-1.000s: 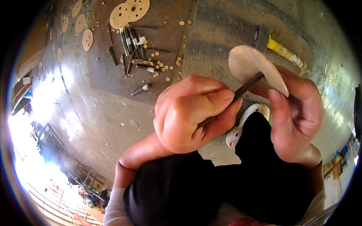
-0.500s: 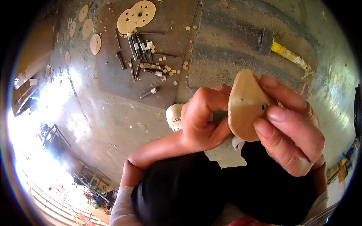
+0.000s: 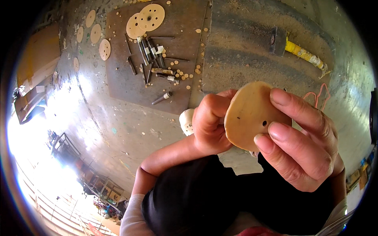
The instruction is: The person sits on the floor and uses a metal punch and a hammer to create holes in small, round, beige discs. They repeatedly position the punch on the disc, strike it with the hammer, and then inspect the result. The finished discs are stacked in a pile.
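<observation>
The tan disc looks smooth, faintly glossy.

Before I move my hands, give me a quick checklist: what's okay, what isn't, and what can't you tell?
1. Right hand has a grip on the tan disc: ok.
2. Dark hole in the disc uncovered: ok.
3. Left hand holding something: cannot tell, the disc partly hides it.
4. Yellow-handled hammer lying apart from both hands: ok.
5. Short rods in order: not ok, scattered on the brown sheet.

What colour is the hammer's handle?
The handle is mostly yellow, paler toward its free end; the head camera view shows it best.
</observation>
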Demonstrator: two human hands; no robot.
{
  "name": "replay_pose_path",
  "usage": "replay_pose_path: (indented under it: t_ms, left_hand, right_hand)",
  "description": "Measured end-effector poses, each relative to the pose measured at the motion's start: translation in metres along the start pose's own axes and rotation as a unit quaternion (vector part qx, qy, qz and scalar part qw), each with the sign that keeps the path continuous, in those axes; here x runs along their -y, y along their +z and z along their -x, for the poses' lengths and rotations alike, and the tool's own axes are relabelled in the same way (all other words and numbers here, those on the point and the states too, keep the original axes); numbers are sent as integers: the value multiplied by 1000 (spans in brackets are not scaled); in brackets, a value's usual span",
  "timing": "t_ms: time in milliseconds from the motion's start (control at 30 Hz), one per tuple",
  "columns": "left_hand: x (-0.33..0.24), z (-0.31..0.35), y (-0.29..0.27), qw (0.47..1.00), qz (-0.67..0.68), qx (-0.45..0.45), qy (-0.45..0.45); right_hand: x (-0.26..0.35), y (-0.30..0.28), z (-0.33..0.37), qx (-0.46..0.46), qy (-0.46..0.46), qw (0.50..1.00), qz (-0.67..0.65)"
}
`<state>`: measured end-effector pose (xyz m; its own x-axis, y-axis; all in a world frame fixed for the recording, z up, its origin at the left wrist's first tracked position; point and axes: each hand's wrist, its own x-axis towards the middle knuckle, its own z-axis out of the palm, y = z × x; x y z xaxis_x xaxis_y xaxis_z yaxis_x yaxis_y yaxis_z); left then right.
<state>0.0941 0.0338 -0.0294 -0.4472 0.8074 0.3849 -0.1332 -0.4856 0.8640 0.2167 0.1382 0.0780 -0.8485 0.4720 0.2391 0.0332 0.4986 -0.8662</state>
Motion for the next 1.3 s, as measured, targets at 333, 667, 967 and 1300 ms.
replay_pose_path:
  t_ms: [333, 667, 967, 1300]
  left_hand:
    - [-15, -14, -4, 999, -11, 41, -7]
    - [-12, -9, 0, 999, -16, 4, -43]
    - [-34, -11, 2, 980, -70, -39, -181]
    - [-47, -26, 8, 915, -56, -67, -393]
  right_hand:
    - [1, -1, 3, -3, -23, 999, 32]
    - [-2, 1, 1, -14, -96, 987, 128]
    - [-12, -1, -6, 7, -143, 968, 205]
    - [-24, 0, -1, -82, 220, 962, -142]
